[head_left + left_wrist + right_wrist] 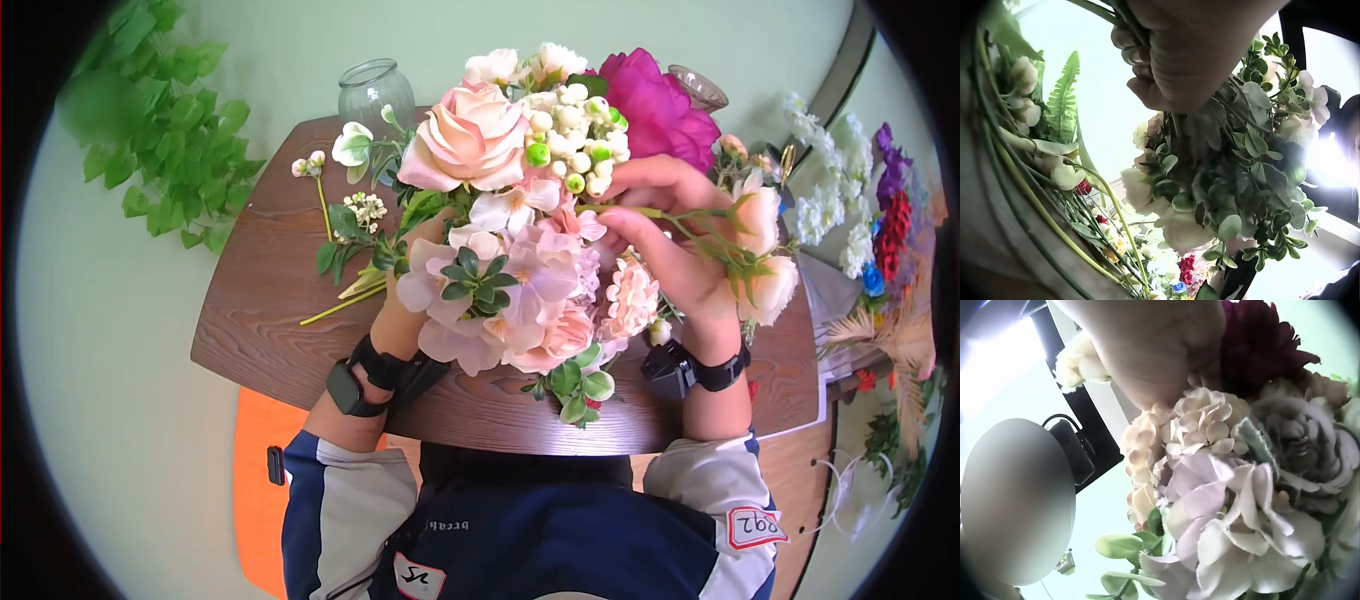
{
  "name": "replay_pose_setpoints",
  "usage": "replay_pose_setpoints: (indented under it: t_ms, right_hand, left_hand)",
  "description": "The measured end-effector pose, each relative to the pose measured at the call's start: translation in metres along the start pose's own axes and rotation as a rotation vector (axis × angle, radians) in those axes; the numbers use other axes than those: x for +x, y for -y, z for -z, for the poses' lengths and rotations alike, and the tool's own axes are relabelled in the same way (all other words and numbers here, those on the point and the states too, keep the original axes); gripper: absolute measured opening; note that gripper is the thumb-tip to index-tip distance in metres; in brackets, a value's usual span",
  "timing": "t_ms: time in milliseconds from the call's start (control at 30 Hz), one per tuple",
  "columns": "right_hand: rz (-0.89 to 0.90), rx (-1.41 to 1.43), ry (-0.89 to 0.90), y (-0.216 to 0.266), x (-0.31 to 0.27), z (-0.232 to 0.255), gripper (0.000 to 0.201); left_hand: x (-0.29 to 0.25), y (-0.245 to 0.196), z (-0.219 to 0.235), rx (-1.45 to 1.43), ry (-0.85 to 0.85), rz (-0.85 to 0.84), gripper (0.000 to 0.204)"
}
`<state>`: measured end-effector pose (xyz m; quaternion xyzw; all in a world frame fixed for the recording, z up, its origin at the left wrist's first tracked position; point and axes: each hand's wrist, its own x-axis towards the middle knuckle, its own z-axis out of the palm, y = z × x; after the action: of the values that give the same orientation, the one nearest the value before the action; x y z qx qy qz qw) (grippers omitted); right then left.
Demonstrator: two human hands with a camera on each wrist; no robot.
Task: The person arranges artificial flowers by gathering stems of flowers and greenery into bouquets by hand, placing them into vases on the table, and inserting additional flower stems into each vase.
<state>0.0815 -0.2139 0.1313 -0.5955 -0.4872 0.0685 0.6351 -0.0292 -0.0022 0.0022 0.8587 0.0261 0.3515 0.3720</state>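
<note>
Table (262, 290), bouquet (537, 265) (left grip (402, 305)), roses (758, 222) in right grip (680, 240)

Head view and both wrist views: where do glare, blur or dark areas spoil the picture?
Head: black rounded corners, a soft blurred patch over the hanging leaves, sheen on the table's near edge. Left wrist: blown-out glare at right, left hand in shade. Right wrist: glare at upper left, smooth blurred oval at lower left.

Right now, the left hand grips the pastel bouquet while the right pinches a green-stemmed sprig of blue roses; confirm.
Not blue: the head view shows the right hand pinching a sprig of pale peach roses; the left hand grips the bouquet.
</note>
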Motion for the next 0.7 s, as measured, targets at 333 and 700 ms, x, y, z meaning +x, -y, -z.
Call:
replay_pose_setpoints:
  t_ms: [333,700]
  right_hand:
    - [0.212,-0.193,-0.003,-0.003,0.0,0.005,0.01]
    - [-0.029,0.351,0.127,-0.025,-0.032,0.001,0.025]
  left_hand:
    - [-0.006,0.043,-0.018,-0.72,0.099,0.008,0.048]
    - [-0.052,-0.007,0.024,-0.728,0.181,0.232,0.044]
